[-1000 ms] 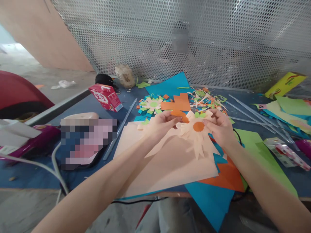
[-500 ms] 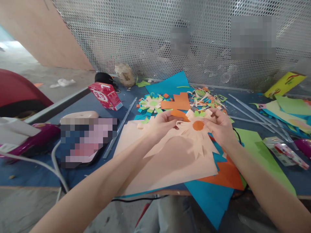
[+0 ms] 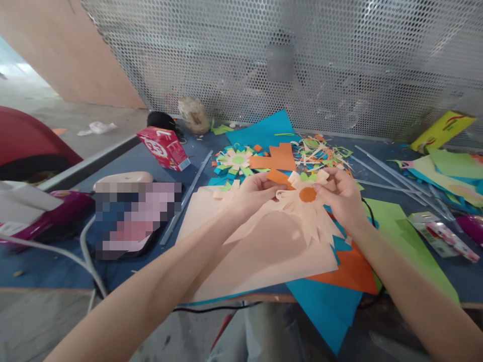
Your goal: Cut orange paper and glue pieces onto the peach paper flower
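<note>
A cream paper flower (image 3: 308,207) with fringed petals, a round orange centre and green near its top is pinched in the right hand (image 3: 345,197); an orange paper piece (image 3: 278,177) sits at the left hand (image 3: 255,193).

Left forearm (image 3: 162,285) and right forearm (image 3: 409,284) angled sharply inward — and there was the left hand (image 3: 256,192), thumb and fingers pinched, the right hand (image 3: 345,195) curled just opposite!

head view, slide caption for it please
Right hand pinches an orange-centred peach paper flower, left hand close beside it, above a peach sheet.
</note>
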`<action>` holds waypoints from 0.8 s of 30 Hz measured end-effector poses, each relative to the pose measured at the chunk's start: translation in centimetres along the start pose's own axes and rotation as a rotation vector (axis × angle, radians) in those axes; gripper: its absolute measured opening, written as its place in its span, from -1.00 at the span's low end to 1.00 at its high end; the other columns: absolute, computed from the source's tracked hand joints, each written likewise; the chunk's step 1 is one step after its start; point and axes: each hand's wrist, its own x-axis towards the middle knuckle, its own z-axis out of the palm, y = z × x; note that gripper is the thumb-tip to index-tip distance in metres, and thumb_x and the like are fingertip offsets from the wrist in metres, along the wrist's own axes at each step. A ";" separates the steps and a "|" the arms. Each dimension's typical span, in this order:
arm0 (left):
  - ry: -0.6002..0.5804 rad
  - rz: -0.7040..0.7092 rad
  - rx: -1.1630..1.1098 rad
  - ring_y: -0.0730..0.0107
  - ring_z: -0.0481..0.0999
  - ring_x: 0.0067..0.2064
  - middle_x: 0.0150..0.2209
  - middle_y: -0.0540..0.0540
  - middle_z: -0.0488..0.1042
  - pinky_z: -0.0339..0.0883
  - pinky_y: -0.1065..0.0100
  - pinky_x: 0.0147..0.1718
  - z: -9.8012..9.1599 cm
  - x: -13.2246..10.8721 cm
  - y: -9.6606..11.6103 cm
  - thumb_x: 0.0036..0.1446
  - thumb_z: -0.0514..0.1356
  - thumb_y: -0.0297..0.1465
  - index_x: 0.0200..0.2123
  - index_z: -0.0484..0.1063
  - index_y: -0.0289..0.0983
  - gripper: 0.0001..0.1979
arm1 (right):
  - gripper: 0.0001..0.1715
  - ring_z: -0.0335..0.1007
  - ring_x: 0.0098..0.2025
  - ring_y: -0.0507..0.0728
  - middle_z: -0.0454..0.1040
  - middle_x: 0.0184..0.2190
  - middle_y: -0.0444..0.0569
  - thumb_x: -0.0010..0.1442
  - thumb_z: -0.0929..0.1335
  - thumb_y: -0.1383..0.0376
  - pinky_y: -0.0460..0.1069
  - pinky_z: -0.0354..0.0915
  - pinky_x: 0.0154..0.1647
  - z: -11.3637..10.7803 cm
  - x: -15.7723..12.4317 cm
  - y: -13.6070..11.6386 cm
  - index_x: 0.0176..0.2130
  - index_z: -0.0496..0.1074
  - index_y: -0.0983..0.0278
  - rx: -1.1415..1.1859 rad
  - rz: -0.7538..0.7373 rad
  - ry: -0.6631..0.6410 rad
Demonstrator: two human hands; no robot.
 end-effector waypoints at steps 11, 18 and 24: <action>-0.027 -0.034 -0.050 0.57 0.40 -0.47 -0.39 -0.06 0.53 0.29 0.46 -0.46 0.0 -0.1 -0.2 -0.15 0.26 -0.39 -0.38 0.47 -0.33 -0.80 | -0.75 0.34 -0.40 0.04 0.37 -0.46 -0.15 -0.09 0.36 0.33 0.00 0.31 -0.34 0.2 -0.5 -0.8 -0.32 0.28 0.21 -0.177 -0.091 0.025; -0.068 -0.043 -0.200 0.51 0.41 -0.43 -0.34 -0.10 0.51 0.30 0.43 -0.45 -0.3 -0.1 -0.4 -0.13 0.25 -0.29 -0.40 0.46 -0.33 -0.77 | -0.73 0.32 -0.42 0.03 0.37 -0.45 -0.15 -0.10 0.37 0.34 -0.01 0.30 -0.37 0.3 -0.6 -0.7 -0.30 0.30 0.23 -0.276 -0.164 0.076; -0.039 -0.036 -0.120 0.50 0.40 -0.39 -0.35 -0.08 0.49 0.27 0.44 -0.43 -0.1 -0.3 -0.3 -0.16 0.28 -0.25 -0.38 0.45 -0.31 -0.72 | -0.74 0.31 -0.42 0.03 0.36 -0.44 -0.15 -0.10 0.36 0.33 -0.01 0.29 -0.39 0.3 -0.8 -0.6 -0.31 0.31 0.22 -0.279 -0.171 0.074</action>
